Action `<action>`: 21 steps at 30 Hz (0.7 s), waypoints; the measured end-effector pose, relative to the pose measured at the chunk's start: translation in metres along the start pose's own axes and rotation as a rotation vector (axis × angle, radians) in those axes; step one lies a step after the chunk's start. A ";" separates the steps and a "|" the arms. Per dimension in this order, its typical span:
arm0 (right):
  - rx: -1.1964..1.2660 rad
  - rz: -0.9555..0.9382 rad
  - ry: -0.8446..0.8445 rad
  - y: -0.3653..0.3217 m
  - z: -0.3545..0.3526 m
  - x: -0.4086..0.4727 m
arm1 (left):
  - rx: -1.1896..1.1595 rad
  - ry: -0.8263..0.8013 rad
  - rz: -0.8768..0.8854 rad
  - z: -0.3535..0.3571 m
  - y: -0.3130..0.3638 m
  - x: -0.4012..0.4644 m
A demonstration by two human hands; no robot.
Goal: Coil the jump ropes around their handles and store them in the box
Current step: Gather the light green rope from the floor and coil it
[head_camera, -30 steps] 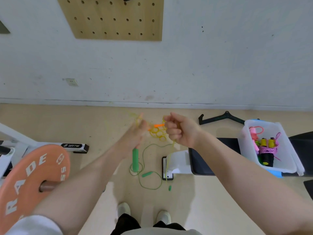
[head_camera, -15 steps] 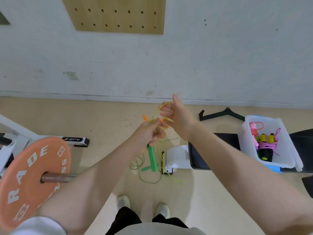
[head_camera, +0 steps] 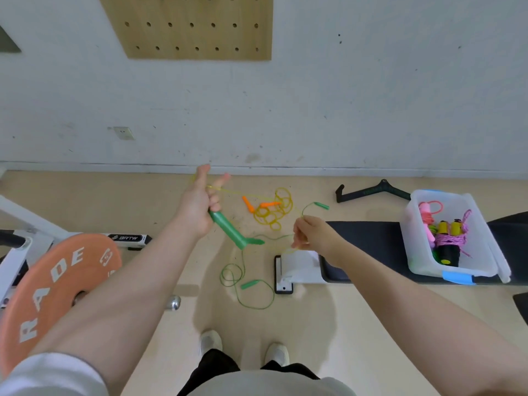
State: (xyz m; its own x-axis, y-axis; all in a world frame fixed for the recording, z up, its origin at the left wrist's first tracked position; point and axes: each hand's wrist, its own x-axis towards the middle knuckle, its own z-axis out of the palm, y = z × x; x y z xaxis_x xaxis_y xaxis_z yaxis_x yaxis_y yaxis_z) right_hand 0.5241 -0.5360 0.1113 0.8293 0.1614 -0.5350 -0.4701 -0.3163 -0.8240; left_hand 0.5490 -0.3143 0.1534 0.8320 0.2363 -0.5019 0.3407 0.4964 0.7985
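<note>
The left hand (head_camera: pixel 200 204) is clamped around a green jump-rope handle (head_camera: pixel 228 230), which sticks out of the fist toward 5 o'clock; its forefinger and little finger are stretched out, and a thin yellow cord (head_camera: pixel 225 190) runs across them. The right hand (head_camera: pixel 310 234), at about 3 o'clock from the left, has its fingertips pinched together on fine cord; whether that is the yellow strand, the green one, or both, I cannot tell.

On the floor between the hands lies a loose tangle of yellow rope (head_camera: pixel 274 210) with its two orange handles (head_camera: pixel 258 204). Green cord (head_camera: pixel 245 284) loops on the floor at 6 o'clock from the held handle, with other small green handles nearby. The clear plastic box (head_camera: pixel 485 261) sits on the dark bench (head_camera: pixel 371 238) at 3 o'clock and already holds wound ropes, pink and yellow among them.

The step in hand looks like separating the yellow and green ropes, before any winding. Next, the right hand probably needs to draw the pinched strand clear of the other rope, keeping it slack enough not to tighten a knot.
</note>
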 end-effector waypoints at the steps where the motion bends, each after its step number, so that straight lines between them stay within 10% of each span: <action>1: 0.204 0.023 -0.043 -0.009 0.003 -0.001 | 0.057 -0.025 -0.025 0.000 -0.006 -0.004; 9: 0.936 0.065 -0.269 -0.080 0.029 -0.006 | 0.621 -0.641 0.048 0.009 -0.059 -0.051; 14: 1.242 0.007 -0.154 -0.091 0.016 -0.007 | 0.746 -0.654 0.025 0.018 -0.070 -0.066; 21: 0.373 -0.021 -0.227 -0.043 0.018 -0.014 | 0.178 -0.366 0.039 0.043 -0.037 -0.050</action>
State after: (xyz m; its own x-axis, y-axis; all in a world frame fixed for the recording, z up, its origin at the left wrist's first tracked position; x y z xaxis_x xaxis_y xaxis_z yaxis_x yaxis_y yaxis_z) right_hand 0.5274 -0.5082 0.1512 0.7720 0.3784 -0.5108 -0.5656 0.0421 -0.8236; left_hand 0.5133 -0.3810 0.1632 0.9358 -0.0767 -0.3441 0.3493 0.3330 0.8758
